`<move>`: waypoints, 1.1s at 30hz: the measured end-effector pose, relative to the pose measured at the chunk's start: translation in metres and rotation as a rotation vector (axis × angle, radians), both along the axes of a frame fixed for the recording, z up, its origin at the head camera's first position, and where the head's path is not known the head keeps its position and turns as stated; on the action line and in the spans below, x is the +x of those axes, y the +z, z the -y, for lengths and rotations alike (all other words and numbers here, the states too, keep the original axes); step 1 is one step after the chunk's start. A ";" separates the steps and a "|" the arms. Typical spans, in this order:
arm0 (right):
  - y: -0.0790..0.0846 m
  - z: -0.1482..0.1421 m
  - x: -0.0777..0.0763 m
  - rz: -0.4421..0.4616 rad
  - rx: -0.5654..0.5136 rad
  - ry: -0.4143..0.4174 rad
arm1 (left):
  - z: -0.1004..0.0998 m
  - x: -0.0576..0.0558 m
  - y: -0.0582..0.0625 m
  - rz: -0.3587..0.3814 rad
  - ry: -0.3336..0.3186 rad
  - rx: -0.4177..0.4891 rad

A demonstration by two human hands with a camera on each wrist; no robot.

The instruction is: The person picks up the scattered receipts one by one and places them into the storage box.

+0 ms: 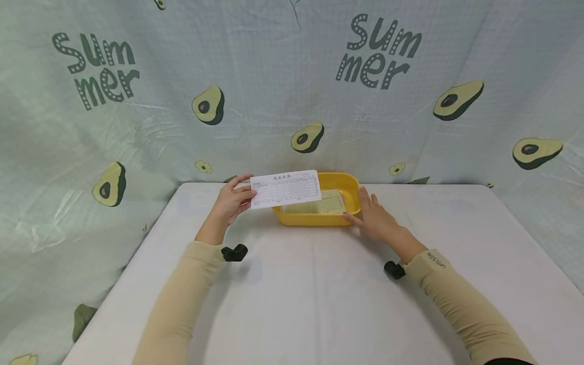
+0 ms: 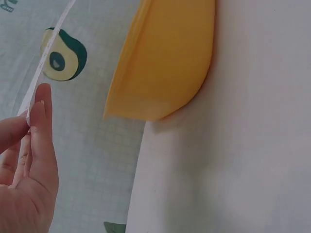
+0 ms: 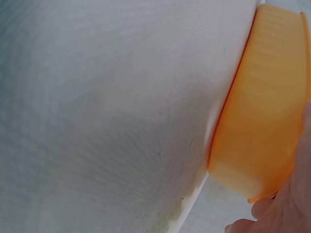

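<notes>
My left hand pinches a white printed form by its left edge, thumb in front and fingers behind. The form is held up over the left part of a yellow plastic basin and hides some of its inside. In the left wrist view the form shows edge-on between thumb and fingers. Within the basin lies a pale yellow printed form, with a pinkish edge showing beside it. My right hand touches the basin's near right corner, its fingers spread along the right side and its thumb at the front rim.
The basin stands near the back edge of a white-covered table. Behind the table hangs a pale curtain printed with avocados and lettering. Each wrist carries a small black camera, the left camera and the right camera.
</notes>
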State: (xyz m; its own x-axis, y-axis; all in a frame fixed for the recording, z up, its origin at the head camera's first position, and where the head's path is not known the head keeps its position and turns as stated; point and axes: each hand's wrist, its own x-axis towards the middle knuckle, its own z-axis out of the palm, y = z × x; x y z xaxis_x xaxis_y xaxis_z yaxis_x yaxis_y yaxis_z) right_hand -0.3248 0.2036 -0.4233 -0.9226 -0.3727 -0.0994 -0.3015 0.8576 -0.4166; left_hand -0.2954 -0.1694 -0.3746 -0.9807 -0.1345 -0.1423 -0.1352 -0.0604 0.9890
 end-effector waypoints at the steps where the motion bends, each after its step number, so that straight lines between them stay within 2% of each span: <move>1: 0.000 0.000 0.000 0.005 0.001 -0.004 | -0.003 -0.001 -0.002 0.003 -0.005 0.007; 8: -0.002 -0.001 0.001 0.012 0.010 -0.021 | -0.023 -0.013 -0.007 0.008 -0.027 -0.003; 21: 0.000 -0.004 -0.001 -0.003 0.010 -0.005 | -0.054 -0.037 -0.004 0.024 0.077 0.095; 24: -0.001 -0.003 -0.002 -0.004 0.013 -0.006 | -0.062 -0.040 -0.005 0.033 0.082 0.096; 29: -0.002 -0.001 -0.002 -0.001 0.017 -0.013 | -0.076 -0.043 -0.010 0.000 0.074 0.074; 33: -0.003 -0.002 -0.002 0.006 0.000 -0.023 | -0.089 -0.046 -0.015 -0.032 0.094 0.072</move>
